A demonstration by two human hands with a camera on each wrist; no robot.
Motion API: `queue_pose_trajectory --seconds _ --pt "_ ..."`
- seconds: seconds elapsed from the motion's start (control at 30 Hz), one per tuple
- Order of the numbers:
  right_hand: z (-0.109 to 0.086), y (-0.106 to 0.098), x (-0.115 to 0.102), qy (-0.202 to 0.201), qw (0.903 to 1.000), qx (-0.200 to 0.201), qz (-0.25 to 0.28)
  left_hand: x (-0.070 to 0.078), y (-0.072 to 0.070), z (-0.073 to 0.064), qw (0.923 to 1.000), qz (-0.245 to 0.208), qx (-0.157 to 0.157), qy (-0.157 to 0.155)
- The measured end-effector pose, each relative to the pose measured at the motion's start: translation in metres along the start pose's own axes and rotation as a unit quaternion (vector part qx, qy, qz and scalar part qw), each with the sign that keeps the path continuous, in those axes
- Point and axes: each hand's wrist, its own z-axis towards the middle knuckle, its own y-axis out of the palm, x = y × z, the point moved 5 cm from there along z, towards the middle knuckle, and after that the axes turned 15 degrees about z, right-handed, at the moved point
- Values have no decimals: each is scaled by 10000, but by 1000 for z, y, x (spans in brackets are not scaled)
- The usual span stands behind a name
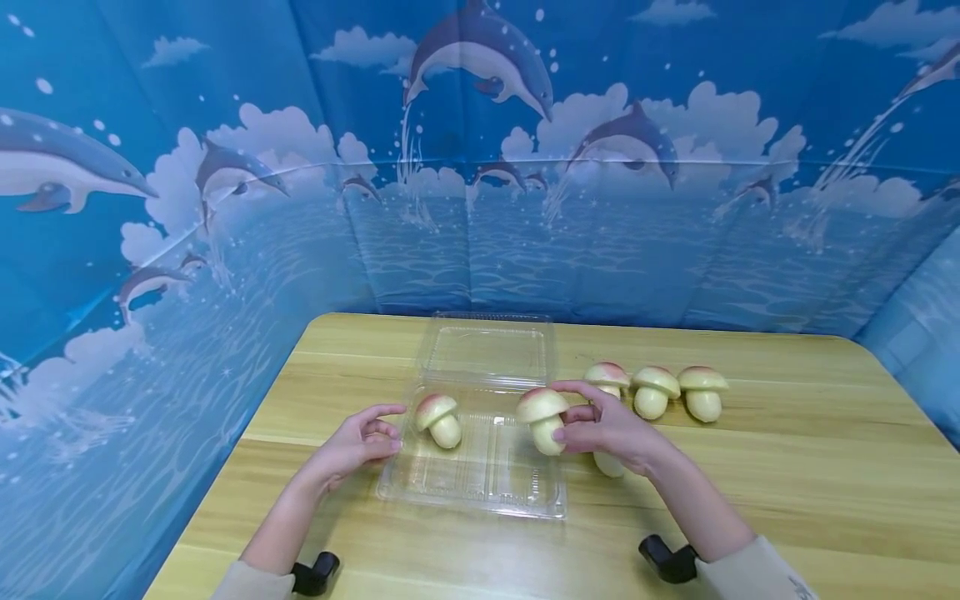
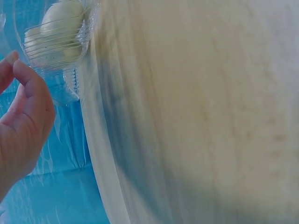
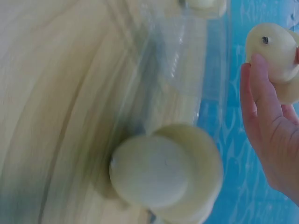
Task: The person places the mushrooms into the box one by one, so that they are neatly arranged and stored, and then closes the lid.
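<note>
My right hand (image 1: 600,425) grips a toy mushroom (image 1: 542,408) with a cream stem and pink-tinged cap, over the right side of a clear plastic clamshell box (image 1: 480,510). Thumb and fingers are on its stem; the right wrist view shows a small dark spot on the stem's end. A second mushroom (image 1: 442,423) lies inside the box at the left. Beside the box's left edge is my left hand (image 1: 356,446), fingers loosely bent and fingertips right at the rim, with a gap between thumb and index finger in the head view.
Behind my right hand, three mushrooms (image 1: 652,392) stand in a row on the wooden table (image 1: 795,467). Another mushroom (image 1: 609,465) is partly hidden below that hand. The box's lid (image 1: 491,350) lies folded back towards the dolphin-print curtain (image 1: 510,242).
</note>
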Motion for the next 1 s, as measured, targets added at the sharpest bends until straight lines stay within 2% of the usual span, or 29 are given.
queue_pose_trajectory --seconds 0.2,0.4,0.7,1.0 --pt "11 13 8 81 9998 -74 156 0 1 -1 10000 29 26 -65" --pt "20 22 12 181 9997 28 165 0 1 -1 9999 32 68 -81" --pt "34 35 18 128 9999 -3 -51 1 1 -2 9999 36 61 -86" --pt "48 40 28 175 9990 184 -366 1 2 -1 10000 35 34 -62"
